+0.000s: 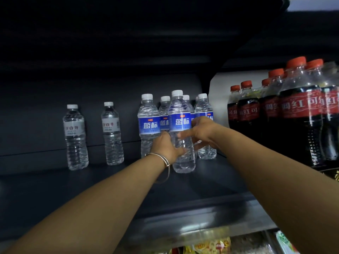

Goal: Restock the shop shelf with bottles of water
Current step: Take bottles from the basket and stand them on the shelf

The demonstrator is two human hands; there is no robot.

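Bottle (182,136) clear, blue label, white cap, upright; both hands (166,146) (200,132) grip it.

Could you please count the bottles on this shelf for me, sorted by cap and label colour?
Blue-label water bottles, white caps: 6 showing, some half hidden behind others.
Grey-label water bottles, white caps: 2.
Dark cola bottles, red caps: at least 7 caps showing; more may be cut off at the right edge.
Total: at least 15 bottles.
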